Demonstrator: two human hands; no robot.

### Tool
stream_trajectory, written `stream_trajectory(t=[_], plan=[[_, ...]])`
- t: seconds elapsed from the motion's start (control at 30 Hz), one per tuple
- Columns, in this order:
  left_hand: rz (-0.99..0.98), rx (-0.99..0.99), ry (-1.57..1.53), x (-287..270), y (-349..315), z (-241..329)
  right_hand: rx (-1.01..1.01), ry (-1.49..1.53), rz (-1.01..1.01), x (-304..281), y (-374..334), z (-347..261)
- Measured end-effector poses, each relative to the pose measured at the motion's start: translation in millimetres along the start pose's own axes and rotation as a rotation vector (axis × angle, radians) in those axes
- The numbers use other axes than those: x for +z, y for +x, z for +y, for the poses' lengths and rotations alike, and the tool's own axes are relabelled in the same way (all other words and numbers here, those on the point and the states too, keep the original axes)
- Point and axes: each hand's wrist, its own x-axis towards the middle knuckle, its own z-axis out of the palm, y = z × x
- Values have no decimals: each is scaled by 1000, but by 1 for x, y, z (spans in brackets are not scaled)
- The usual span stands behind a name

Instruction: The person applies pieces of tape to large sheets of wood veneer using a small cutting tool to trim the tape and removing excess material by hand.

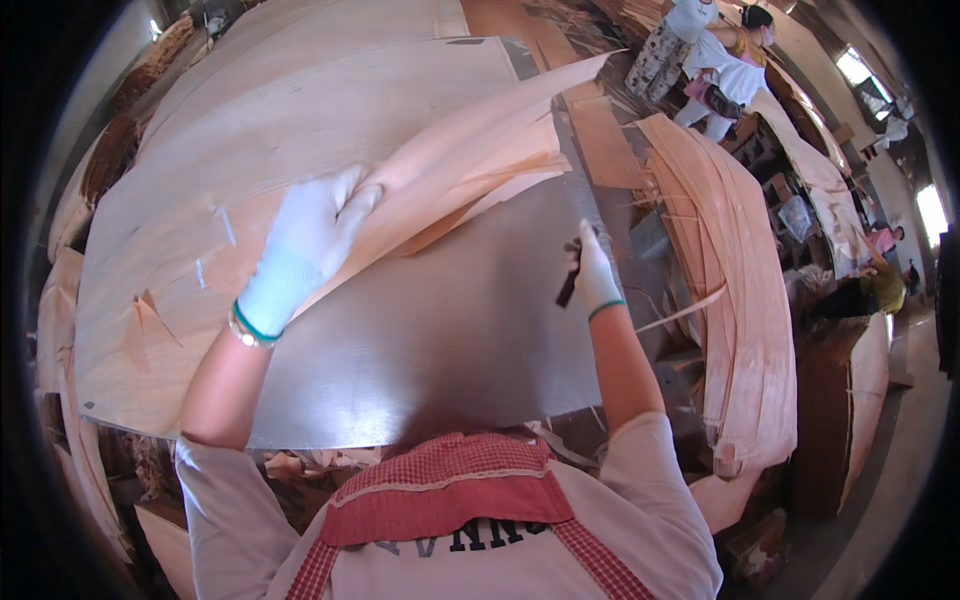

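My left hand, in a white knitted glove with a green cuff, pinches the edge of a thin wood veneer sheet. That sheet is lifted and folded over toward the left, with more veneer layers under its right part. Below it shows the smooth grey metal tabletop. At the table's right edge, my right hand, gloved the same way, is closed on a dark flat tool, apart from the veneer; its exact kind is unclear. Pale veneer covers the table's left side, with a small torn flap and white strips.
A tall stack of veneer sheets stands right of the table, a loose strip sticking out toward me. Two people are at the far right, and others farther along that side. Veneer scraps lie below the table's near edge.
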Motion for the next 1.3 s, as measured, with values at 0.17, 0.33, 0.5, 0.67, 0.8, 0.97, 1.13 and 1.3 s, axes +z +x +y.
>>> stream_trajectory(t=[0.17, 0.33, 0.5, 0.67, 0.8, 0.97, 1.13, 1.3], plan=[[47, -78, -38, 8, -2, 16, 49, 278, 115, 49, 93, -47], [22, -116, -21, 2, 7, 43, -56, 328, -91, 74, 132, -79], [85, -75, 57, 5, 1, 31, -273, -184, -189, 91, 146, -45], [184, -196, 41, -9, 8, 9, -182, -73, 129, 15, 143, -15], [328, -5, 333, -38, 3, -30, -469, -417, 270, -20, 142, 28], [333, -91, 224, -76, 41, -8, -134, -279, 117, -70, 119, 18], [533, 124, 117, -108, 51, -6, -145, -322, 162, -113, 130, 9], [584, 109, 164, -106, 65, 41, -86, -493, -49, -124, 94, -13]])
